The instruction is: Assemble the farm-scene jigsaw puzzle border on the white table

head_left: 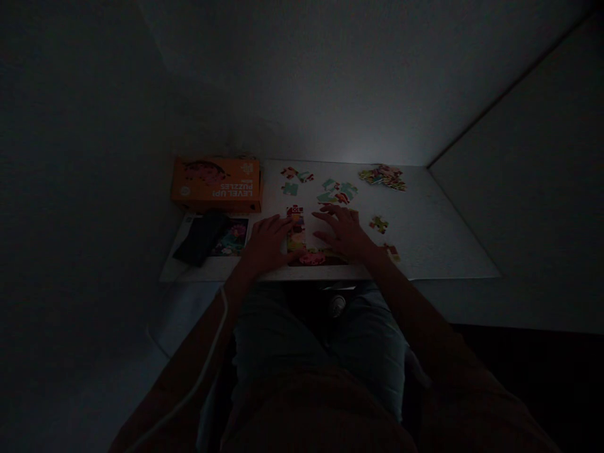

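Note:
A partly joined jigsaw puzzle (296,238) lies near the table's front edge, with a strip up its left side and a row along the bottom. At its left border rests my left hand (270,242), fingers stretched out and thumb pointing toward the bottom row. My right hand (346,234) is spread over the puzzle's right part and covers some of it. Neither hand visibly grips a piece. Beyond my right fingers lies a cluster of loose puzzle pieces (336,190). Poor light hides whether the fingertips press on the puzzle.
An orange puzzle box (217,185) stands at the back left. In front of it, a dark object (201,239) covers part of a picture card (236,236). A pile of pieces (383,176) is at the back right; a single piece (379,223) lies nearer. Walls bound the table.

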Action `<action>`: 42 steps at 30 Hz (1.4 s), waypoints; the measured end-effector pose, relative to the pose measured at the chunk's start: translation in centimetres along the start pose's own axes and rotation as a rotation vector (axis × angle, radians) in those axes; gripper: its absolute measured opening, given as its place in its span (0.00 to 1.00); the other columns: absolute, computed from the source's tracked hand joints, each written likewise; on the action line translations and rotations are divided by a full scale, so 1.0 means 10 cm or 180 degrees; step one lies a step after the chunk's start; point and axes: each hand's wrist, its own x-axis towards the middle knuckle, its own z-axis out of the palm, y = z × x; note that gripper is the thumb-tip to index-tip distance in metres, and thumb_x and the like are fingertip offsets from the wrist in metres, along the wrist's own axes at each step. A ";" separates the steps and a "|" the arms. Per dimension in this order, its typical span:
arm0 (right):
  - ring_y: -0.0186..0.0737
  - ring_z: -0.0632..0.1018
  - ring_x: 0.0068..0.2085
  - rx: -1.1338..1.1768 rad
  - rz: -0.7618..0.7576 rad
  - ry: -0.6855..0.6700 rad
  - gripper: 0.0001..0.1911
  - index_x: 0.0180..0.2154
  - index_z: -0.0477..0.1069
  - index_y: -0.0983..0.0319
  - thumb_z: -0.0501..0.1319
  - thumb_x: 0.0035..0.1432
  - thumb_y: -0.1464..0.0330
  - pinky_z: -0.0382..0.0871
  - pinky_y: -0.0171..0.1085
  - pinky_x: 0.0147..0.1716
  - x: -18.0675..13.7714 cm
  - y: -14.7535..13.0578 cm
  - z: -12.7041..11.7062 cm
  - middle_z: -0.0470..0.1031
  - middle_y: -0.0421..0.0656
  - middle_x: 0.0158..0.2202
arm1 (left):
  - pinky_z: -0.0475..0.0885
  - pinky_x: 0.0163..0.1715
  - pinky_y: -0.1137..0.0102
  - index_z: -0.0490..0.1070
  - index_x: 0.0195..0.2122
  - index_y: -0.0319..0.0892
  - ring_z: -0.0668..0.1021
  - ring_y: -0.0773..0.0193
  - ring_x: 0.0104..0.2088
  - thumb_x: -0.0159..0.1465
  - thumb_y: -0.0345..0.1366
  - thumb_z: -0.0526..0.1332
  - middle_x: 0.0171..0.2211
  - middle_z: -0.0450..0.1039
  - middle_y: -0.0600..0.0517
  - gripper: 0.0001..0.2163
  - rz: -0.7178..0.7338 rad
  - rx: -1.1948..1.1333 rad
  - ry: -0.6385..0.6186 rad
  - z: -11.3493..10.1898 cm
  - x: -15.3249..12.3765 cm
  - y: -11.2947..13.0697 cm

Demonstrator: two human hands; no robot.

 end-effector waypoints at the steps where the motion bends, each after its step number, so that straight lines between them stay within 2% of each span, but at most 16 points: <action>1: 0.63 0.71 0.69 0.0037 0.0099 0.0077 0.27 0.72 0.69 0.49 0.57 0.77 0.54 0.63 0.64 0.67 -0.08 0.07 -0.05 0.70 0.51 0.70 | 0.58 0.76 0.43 0.59 0.79 0.61 0.62 0.42 0.78 0.72 0.63 0.62 0.78 0.61 0.53 0.37 0.0005 -0.0008 0.0018 0.00 0.00 0.00; 4: 0.62 0.73 0.67 0.0051 0.0626 0.0310 0.24 0.69 0.71 0.43 0.56 0.76 0.55 0.62 0.65 0.66 -0.39 0.39 -0.22 0.73 0.49 0.68 | 0.60 0.76 0.45 0.61 0.78 0.59 0.64 0.44 0.77 0.72 0.60 0.63 0.77 0.63 0.50 0.35 -0.0030 -0.0024 0.0115 0.01 -0.01 0.00; 8: 0.61 0.73 0.66 -0.0151 0.1707 0.0684 0.23 0.65 0.75 0.47 0.51 0.75 0.58 0.61 0.62 0.64 -0.81 0.91 -0.38 0.75 0.53 0.64 | 0.65 0.74 0.51 0.64 0.76 0.58 0.68 0.50 0.74 0.75 0.54 0.60 0.75 0.66 0.48 0.29 -0.0157 -0.0236 0.0396 0.02 0.03 -0.04; 10: 0.61 0.73 0.65 -0.0236 0.2136 0.0738 0.24 0.63 0.75 0.50 0.51 0.75 0.57 0.61 0.61 0.63 -0.94 1.14 -0.39 0.74 0.56 0.64 | 0.67 0.73 0.54 0.65 0.74 0.56 0.70 0.52 0.72 0.76 0.53 0.59 0.72 0.68 0.47 0.27 -0.0206 -0.0325 0.0488 0.03 0.15 -0.07; 12: 0.60 0.73 0.63 -0.0265 0.2413 0.0791 0.24 0.62 0.76 0.53 0.52 0.74 0.57 0.62 0.60 0.62 -1.01 1.30 -0.35 0.74 0.58 0.63 | 0.67 0.72 0.58 0.67 0.73 0.50 0.72 0.52 0.69 0.77 0.52 0.59 0.69 0.71 0.44 0.26 -0.0230 -0.0296 0.0550 0.03 0.38 -0.09; 15: 0.61 0.74 0.62 -0.0261 0.2501 0.0832 0.23 0.61 0.77 0.58 0.54 0.74 0.57 0.65 0.59 0.59 -1.01 1.41 -0.29 0.73 0.61 0.62 | 0.64 0.73 0.62 0.67 0.72 0.38 0.70 0.53 0.69 0.79 0.44 0.56 0.68 0.70 0.39 0.25 -0.0234 -0.0160 0.0666 0.03 0.90 -0.12; 18: 0.64 0.72 0.63 -0.0255 0.2423 0.0653 0.23 0.60 0.77 0.55 0.54 0.73 0.54 0.65 0.61 0.58 -0.98 1.42 -0.26 0.72 0.61 0.63 | 0.62 0.73 0.60 0.68 0.69 0.29 0.69 0.49 0.70 0.77 0.39 0.58 0.69 0.67 0.33 0.24 -0.0362 -0.0006 0.0592 0.03 1.48 -0.17; 21: 0.63 0.71 0.64 -0.0262 0.2465 0.0700 0.24 0.59 0.77 0.51 0.52 0.72 0.50 0.65 0.63 0.62 -0.98 1.40 -0.26 0.72 0.57 0.63 | 0.64 0.71 0.56 0.70 0.66 0.28 0.68 0.43 0.68 0.76 0.42 0.60 0.69 0.66 0.30 0.25 -0.0591 0.0335 0.0254 0.04 1.89 -0.24; 24: 0.63 0.72 0.64 -0.0290 0.2526 0.0782 0.24 0.59 0.76 0.50 0.54 0.70 0.50 0.66 0.64 0.62 -0.98 1.41 -0.24 0.73 0.56 0.62 | 0.64 0.68 0.52 0.73 0.64 0.30 0.68 0.41 0.67 0.76 0.45 0.59 0.67 0.67 0.30 0.24 -0.0629 0.0461 0.0157 0.06 2.07 -0.31; 31: 0.67 0.71 0.65 -0.0221 0.2488 0.0795 0.25 0.60 0.75 0.52 0.54 0.71 0.49 0.65 0.65 0.63 -0.98 1.41 -0.24 0.71 0.59 0.65 | 0.62 0.68 0.46 0.77 0.60 0.40 0.69 0.39 0.67 0.73 0.47 0.63 0.66 0.71 0.35 0.20 -0.0707 0.0229 0.0196 0.12 2.12 -0.36; 34: 0.70 0.69 0.65 -0.0154 0.2543 0.0664 0.25 0.60 0.75 0.53 0.55 0.71 0.50 0.64 0.65 0.61 -0.98 1.42 -0.26 0.69 0.62 0.66 | 0.60 0.69 0.46 0.77 0.59 0.41 0.70 0.41 0.66 0.74 0.45 0.62 0.64 0.73 0.36 0.19 -0.0554 0.0244 0.0185 0.10 2.06 -0.33; 37: 0.70 0.70 0.65 -0.0242 0.2598 0.0631 0.23 0.61 0.75 0.54 0.56 0.71 0.53 0.64 0.65 0.60 -0.97 1.44 -0.25 0.70 0.62 0.66 | 0.61 0.70 0.49 0.75 0.61 0.41 0.70 0.43 0.67 0.76 0.44 0.60 0.66 0.72 0.37 0.18 -0.0381 0.0227 0.0208 0.04 1.91 -0.32; 42: 0.68 0.71 0.64 -0.0488 0.2571 0.0680 0.23 0.62 0.76 0.56 0.58 0.73 0.55 0.66 0.62 0.60 -0.99 1.46 -0.19 0.71 0.62 0.65 | 0.67 0.69 0.60 0.67 0.69 0.41 0.74 0.52 0.66 0.78 0.39 0.56 0.67 0.72 0.40 0.20 -0.0215 -0.0264 0.0231 -0.12 1.56 -0.40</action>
